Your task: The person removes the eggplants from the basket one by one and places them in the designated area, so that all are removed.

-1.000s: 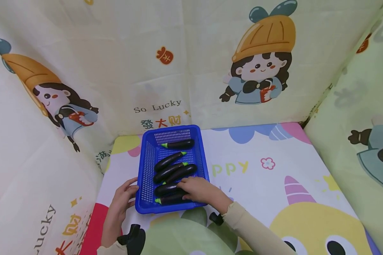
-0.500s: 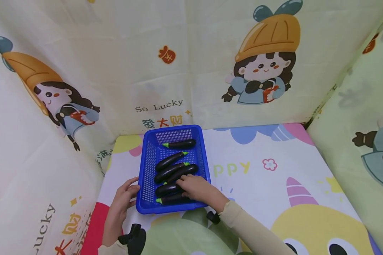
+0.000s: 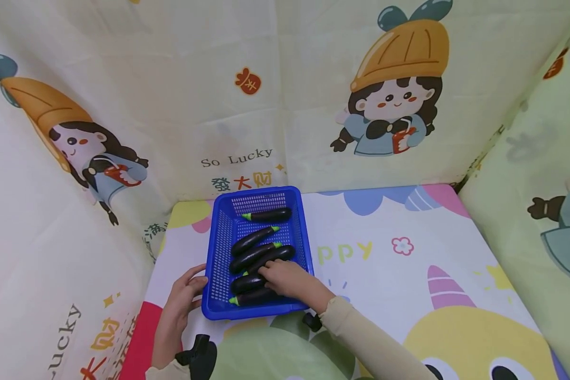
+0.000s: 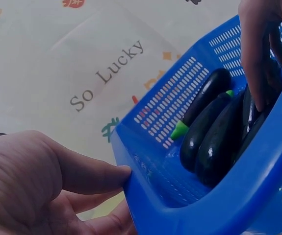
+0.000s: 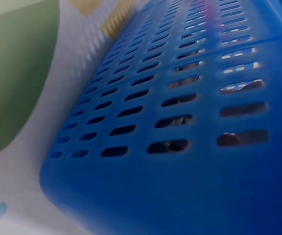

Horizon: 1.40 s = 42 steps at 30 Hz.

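Observation:
A blue plastic basket holds several dark eggplants with green stem ends, lying crosswise. My left hand is at the basket's left side; in the left wrist view its thumb tip touches the outer edge of the rim, the other fingers below. My right hand reaches inside at the near right, its fingers bent over an eggplant in the near group. Below that one lies another eggplant, partly covered by the hand. The right wrist view is filled mostly by the basket's slotted wall, which hides the right fingers.
The basket stands on a table with a printed cartoon cover. Cloth walls with cartoon figures rise behind and at both sides. A black wrist strap shows on the left forearm.
My right hand has shifted slightly left inside the basket, and the nearest eggplants have slid slightly left with it. My left hand stays at the basket's side.

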Each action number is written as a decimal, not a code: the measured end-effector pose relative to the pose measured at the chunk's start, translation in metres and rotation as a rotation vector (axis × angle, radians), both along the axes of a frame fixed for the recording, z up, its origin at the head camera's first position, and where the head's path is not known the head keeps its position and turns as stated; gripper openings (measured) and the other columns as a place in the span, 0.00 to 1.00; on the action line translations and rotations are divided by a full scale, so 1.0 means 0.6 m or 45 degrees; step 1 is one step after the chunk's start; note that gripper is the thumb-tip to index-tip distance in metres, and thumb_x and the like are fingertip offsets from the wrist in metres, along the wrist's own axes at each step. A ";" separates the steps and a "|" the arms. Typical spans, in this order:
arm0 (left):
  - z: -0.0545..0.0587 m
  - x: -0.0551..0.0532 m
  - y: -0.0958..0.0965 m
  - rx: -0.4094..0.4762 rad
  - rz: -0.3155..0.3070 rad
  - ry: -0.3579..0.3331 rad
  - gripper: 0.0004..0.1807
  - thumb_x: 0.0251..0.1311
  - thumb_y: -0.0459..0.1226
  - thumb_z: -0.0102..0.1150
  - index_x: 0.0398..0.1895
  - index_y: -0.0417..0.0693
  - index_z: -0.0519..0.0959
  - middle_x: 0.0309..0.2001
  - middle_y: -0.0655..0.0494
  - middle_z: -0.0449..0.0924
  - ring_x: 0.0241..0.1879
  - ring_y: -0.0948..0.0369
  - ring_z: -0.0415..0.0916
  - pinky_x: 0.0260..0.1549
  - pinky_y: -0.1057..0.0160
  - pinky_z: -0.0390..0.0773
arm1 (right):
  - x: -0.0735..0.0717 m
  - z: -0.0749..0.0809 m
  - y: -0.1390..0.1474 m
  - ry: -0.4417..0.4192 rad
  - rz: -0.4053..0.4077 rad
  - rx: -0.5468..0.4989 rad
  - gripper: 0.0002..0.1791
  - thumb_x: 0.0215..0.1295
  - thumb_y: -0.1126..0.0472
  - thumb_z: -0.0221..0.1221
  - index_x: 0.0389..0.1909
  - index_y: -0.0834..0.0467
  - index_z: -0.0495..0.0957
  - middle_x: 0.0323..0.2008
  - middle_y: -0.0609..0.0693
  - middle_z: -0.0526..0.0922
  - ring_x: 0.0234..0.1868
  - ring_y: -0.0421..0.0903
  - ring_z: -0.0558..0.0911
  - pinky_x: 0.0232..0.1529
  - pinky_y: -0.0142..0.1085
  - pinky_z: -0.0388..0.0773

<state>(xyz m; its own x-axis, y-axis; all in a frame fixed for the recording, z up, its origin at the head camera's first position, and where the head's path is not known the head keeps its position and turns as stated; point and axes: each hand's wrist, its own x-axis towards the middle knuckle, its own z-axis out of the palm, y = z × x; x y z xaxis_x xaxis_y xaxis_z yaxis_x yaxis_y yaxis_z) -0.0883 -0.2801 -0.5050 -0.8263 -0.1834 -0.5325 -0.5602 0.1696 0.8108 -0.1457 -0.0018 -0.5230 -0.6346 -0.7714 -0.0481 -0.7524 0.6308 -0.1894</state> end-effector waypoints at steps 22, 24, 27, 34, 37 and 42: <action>-0.003 0.001 0.001 0.014 0.024 0.000 0.28 0.77 0.36 0.50 0.79 0.50 0.64 0.42 0.66 0.86 0.41 0.61 0.80 0.39 0.64 0.82 | -0.011 -0.014 -0.020 0.006 0.004 -0.015 0.08 0.70 0.55 0.67 0.46 0.50 0.81 0.40 0.46 0.88 0.41 0.42 0.87 0.42 0.36 0.84; -0.002 0.002 0.001 0.011 0.022 0.003 0.28 0.77 0.36 0.50 0.79 0.50 0.64 0.42 0.66 0.86 0.41 0.61 0.80 0.40 0.64 0.81 | -0.012 -0.015 -0.020 -0.002 0.004 -0.020 0.08 0.70 0.56 0.67 0.46 0.50 0.81 0.40 0.46 0.88 0.40 0.42 0.87 0.42 0.36 0.84; 0.000 0.004 0.002 0.008 0.019 0.014 0.28 0.77 0.36 0.50 0.78 0.49 0.64 0.43 0.64 0.87 0.42 0.61 0.80 0.40 0.64 0.82 | -0.011 -0.014 -0.020 -0.010 0.004 -0.023 0.08 0.70 0.56 0.67 0.46 0.50 0.81 0.40 0.47 0.88 0.40 0.43 0.87 0.42 0.37 0.85; 0.003 0.006 0.005 0.029 0.028 0.032 0.28 0.77 0.36 0.50 0.78 0.49 0.65 0.42 0.63 0.87 0.40 0.61 0.81 0.39 0.64 0.83 | -0.008 -0.001 -0.015 0.014 -0.029 0.001 0.10 0.70 0.55 0.67 0.48 0.49 0.82 0.42 0.46 0.88 0.42 0.43 0.88 0.41 0.38 0.85; 0.003 0.006 0.006 0.039 0.032 0.044 0.28 0.77 0.35 0.49 0.78 0.47 0.65 0.41 0.63 0.87 0.40 0.61 0.81 0.39 0.64 0.84 | -0.007 0.011 -0.009 -0.003 -0.049 -0.009 0.12 0.71 0.54 0.66 0.52 0.50 0.82 0.43 0.47 0.88 0.42 0.43 0.88 0.41 0.37 0.85; 0.006 0.003 0.004 0.028 0.036 0.047 0.27 0.76 0.34 0.49 0.77 0.47 0.66 0.40 0.63 0.86 0.40 0.61 0.80 0.38 0.65 0.84 | -0.009 0.031 0.004 -0.072 -0.076 -0.109 0.15 0.71 0.55 0.66 0.55 0.53 0.81 0.42 0.48 0.87 0.40 0.43 0.86 0.43 0.36 0.85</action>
